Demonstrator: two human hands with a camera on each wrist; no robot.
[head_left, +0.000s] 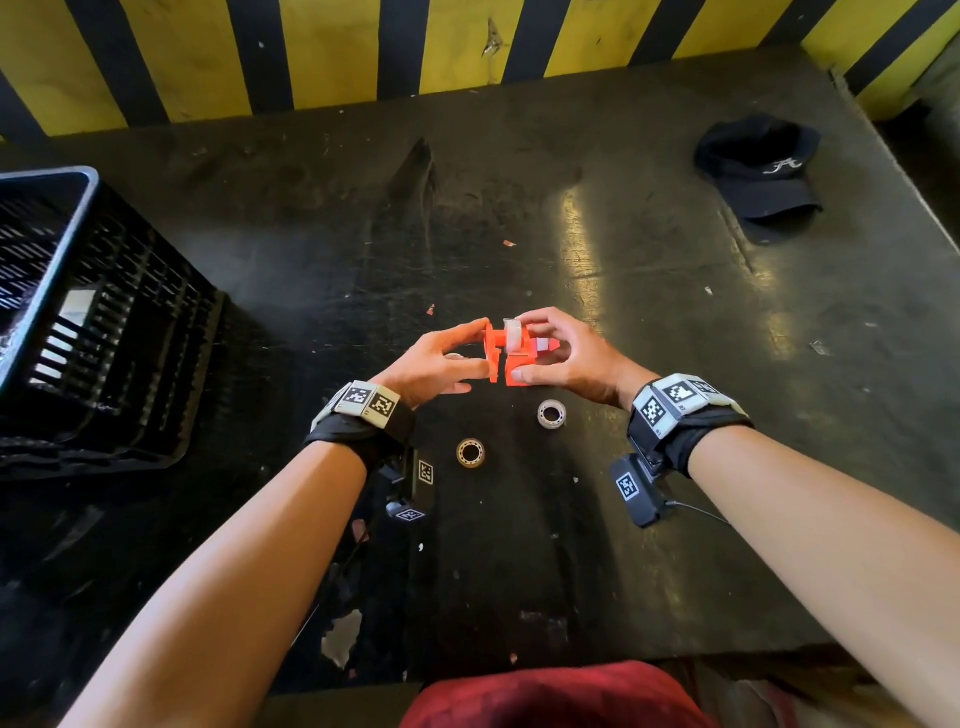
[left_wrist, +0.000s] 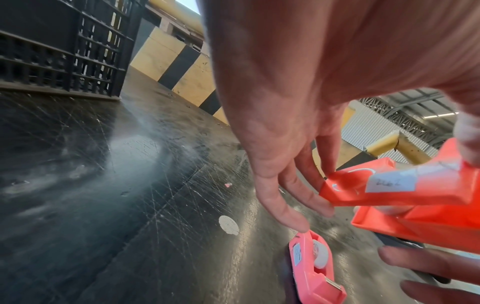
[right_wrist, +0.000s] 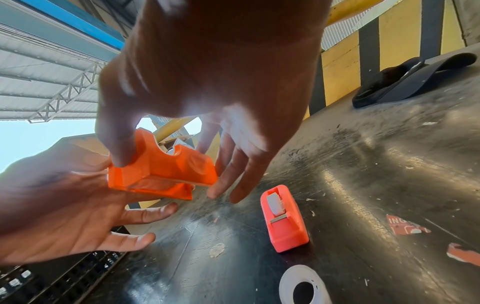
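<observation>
An orange tape dispenser (head_left: 514, 361) is held above the dark table, its shell split into two halves with a gap between them. A whitish tape roll (head_left: 514, 332) sits in its top. My left hand (head_left: 483, 345) pinches the left half between thumb and forefinger. My right hand (head_left: 519, 347) grips the right half, thumb on the near side and fingers over the top. The left wrist view shows the two orange shells (left_wrist: 389, 187) apart, with my left fingers (left_wrist: 293, 185) on one end. In the right wrist view, my thumb presses the dispenser's (right_wrist: 161, 170) side.
A second pink-orange tape dispenser (right_wrist: 284, 218) lies on the table under my hands. Two loose tape rolls (head_left: 551, 414) (head_left: 470, 452) lie nearer me. A black slatted crate (head_left: 93, 322) stands at the left and a black cap (head_left: 758, 171) lies at the far right. A striped wall (head_left: 467, 47) backs the table.
</observation>
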